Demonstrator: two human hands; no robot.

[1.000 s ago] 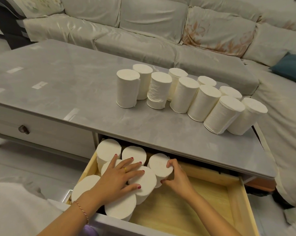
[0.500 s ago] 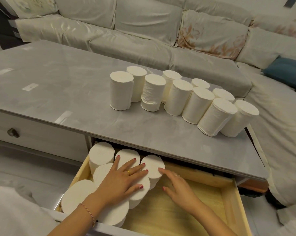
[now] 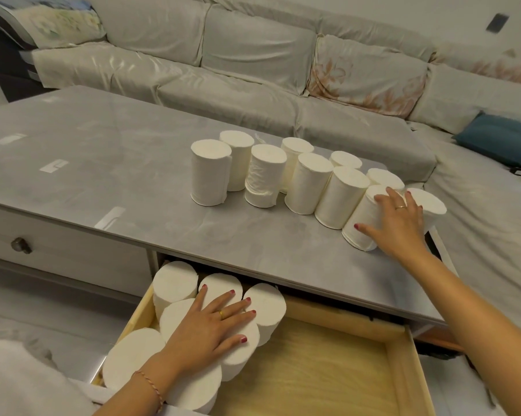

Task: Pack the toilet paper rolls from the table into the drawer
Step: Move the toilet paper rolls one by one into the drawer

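Several white toilet paper rolls [image 3: 301,181] stand upright in a cluster on the grey table [image 3: 109,175]. The wooden drawer [image 3: 328,364] below is pulled out, with several rolls [image 3: 175,283] standing packed in its left part. My left hand [image 3: 214,322] lies flat on top of those packed rolls, fingers spread. My right hand [image 3: 397,220] reaches over the table's right end and wraps around the leaning roll [image 3: 361,217] nearest me; its thumb is on the roll's side and its fingers are over the top. That roll still touches the tabletop.
The drawer's right half shows bare wood. A closed drawer with a dark knob [image 3: 20,244] is at the left. A light sofa [image 3: 253,64] runs behind the table, and a blue cushion [image 3: 499,139] lies at the right.
My right hand left the drawer and rose to the table's right end, closing around a leaning roll. My left hand stayed flat on the packed rolls.
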